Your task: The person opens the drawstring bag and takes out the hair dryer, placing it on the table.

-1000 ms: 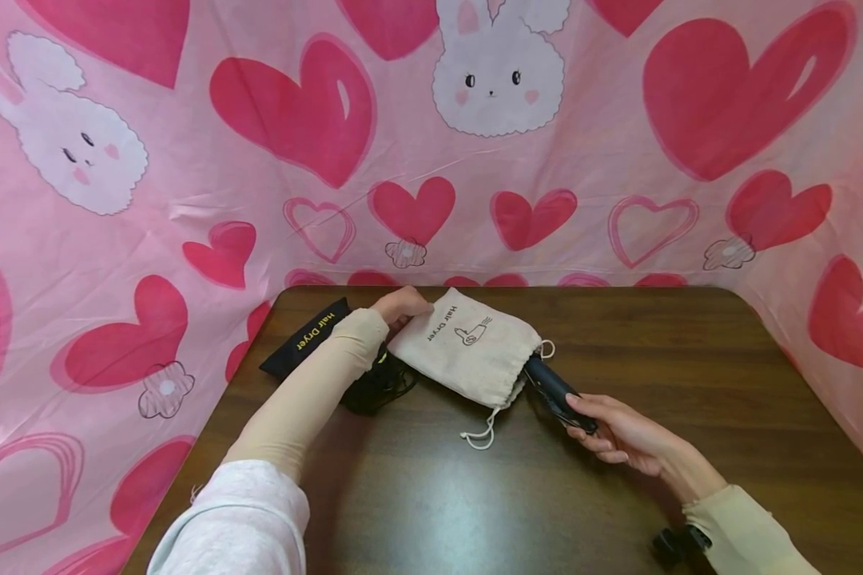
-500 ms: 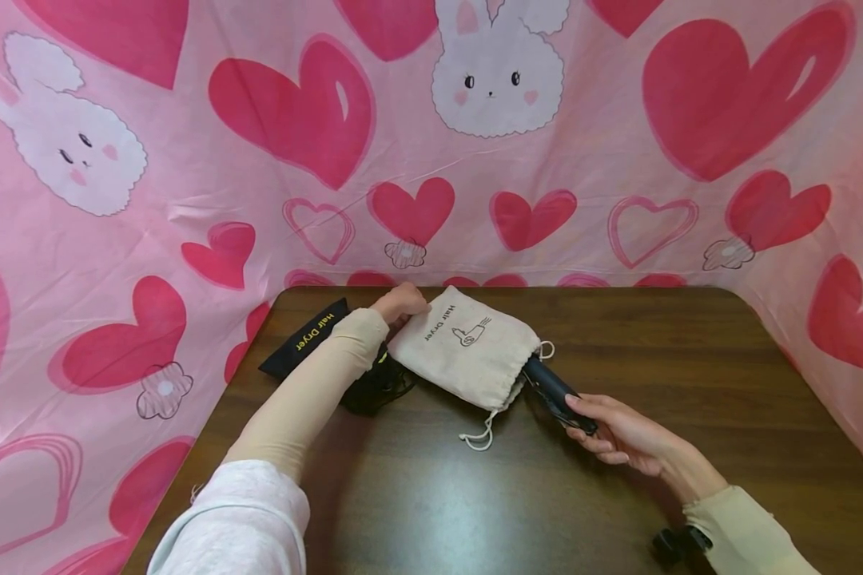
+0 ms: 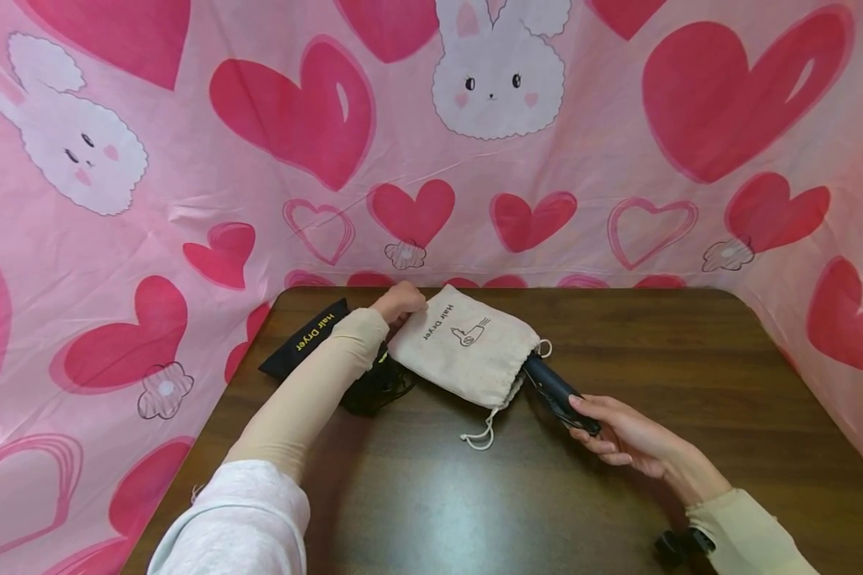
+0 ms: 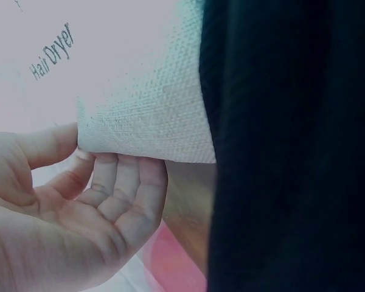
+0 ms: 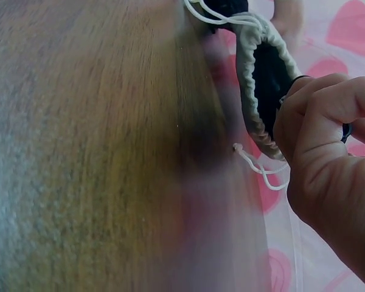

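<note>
A cream cloth drawstring bag (image 3: 467, 343), printed "Hair Dryer" with a small drawing, is held up slantwise over the table. My left hand (image 3: 400, 302) pinches its closed far-left corner; in the left wrist view the thumb is at the corner and the curled fingers (image 4: 128, 188) are behind the cloth. The bag's gathered mouth faces right and towards me. Out of it sticks a long dark blue handle (image 3: 555, 390), its other end hidden inside. My right hand (image 3: 626, 435) grips the handle's outer end, thumb on top and fingers beneath. White cords (image 3: 482, 435) dangle from the mouth.
Behind my left forearm lies a black pouch (image 3: 305, 343) with yellow "Hair Dryer" lettering. A bundle of black cord (image 3: 374, 387) is beside the bag. The brown wooden table (image 3: 662, 335) is bordered by a pink heart-patterned cloth (image 3: 403, 144).
My right hand and the dark blue handle have shifted very slightly to the right. My left hand has barely moved and keeps its pinch on the bag's corner.
</note>
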A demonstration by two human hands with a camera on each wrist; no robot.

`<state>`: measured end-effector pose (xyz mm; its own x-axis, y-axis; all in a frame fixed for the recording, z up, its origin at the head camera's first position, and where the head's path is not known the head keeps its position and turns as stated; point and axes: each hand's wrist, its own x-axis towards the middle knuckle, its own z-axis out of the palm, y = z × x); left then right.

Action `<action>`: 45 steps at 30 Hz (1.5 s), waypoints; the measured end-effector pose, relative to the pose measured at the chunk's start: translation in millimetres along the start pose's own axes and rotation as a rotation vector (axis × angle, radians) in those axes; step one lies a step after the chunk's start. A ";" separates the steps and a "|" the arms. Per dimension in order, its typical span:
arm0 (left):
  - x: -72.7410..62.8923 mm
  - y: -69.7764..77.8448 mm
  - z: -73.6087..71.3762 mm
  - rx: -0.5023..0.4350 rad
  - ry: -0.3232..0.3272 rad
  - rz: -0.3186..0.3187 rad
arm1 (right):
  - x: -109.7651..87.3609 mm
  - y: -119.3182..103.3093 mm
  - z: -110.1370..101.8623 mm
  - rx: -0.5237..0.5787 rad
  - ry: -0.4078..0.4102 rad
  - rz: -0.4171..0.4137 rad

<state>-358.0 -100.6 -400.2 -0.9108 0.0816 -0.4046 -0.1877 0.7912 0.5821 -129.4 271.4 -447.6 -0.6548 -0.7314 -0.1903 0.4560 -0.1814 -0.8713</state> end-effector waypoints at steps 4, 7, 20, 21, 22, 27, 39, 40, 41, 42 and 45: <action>0.2 -0.1 -0.2 -0.008 0.009 -0.004 | -0.8 -0.1 0.1 0.000 0.006 0.004; 0.1 -0.4 -0.4 -0.026 0.028 -0.011 | -1.5 -0.2 0.2 -0.007 0.013 0.007; 1.2 -2.1 1.4 -0.050 0.083 0.004 | -4.4 -1.5 0.3 -0.012 0.018 0.017; 1.2 -1.8 1.5 -0.059 0.079 0.002 | -4.6 -1.6 0.1 -0.012 0.018 0.017; 1.1 -1.7 1.7 -0.066 0.069 0.001 | -4.8 -1.8 -0.1 -0.012 0.017 0.018; -1.9 -1.4 2.7 -0.097 0.011 0.035 | -5.9 -3.2 -1.1 -0.015 0.020 0.023; 2.3 2.3 7.5 -0.070 0.060 0.155 | -7.0 -5.0 -2.4 -0.006 -0.002 0.034; 3.2 2.2 7.2 -0.064 0.065 0.151 | -7.2 -4.7 -2.6 -0.007 -0.002 0.034; 4.2 2.2 6.7 -0.060 0.069 0.143 | -7.3 -4.3 -2.8 -0.007 -0.003 0.033; 4.9 2.3 6.0 -0.059 0.071 0.139 | -7.5 -4.0 -2.9 -0.009 -0.002 0.033; 6.0 2.6 4.0 -0.053 0.083 0.126 | -7.9 -3.0 -3.2 -0.009 0.002 0.035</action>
<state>-362.4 -95.6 -403.9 -0.9552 0.1262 -0.2677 -0.0872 0.7445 0.6620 -127.5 279.9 -444.9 -0.6395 -0.7361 -0.2219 0.4736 -0.1498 -0.8679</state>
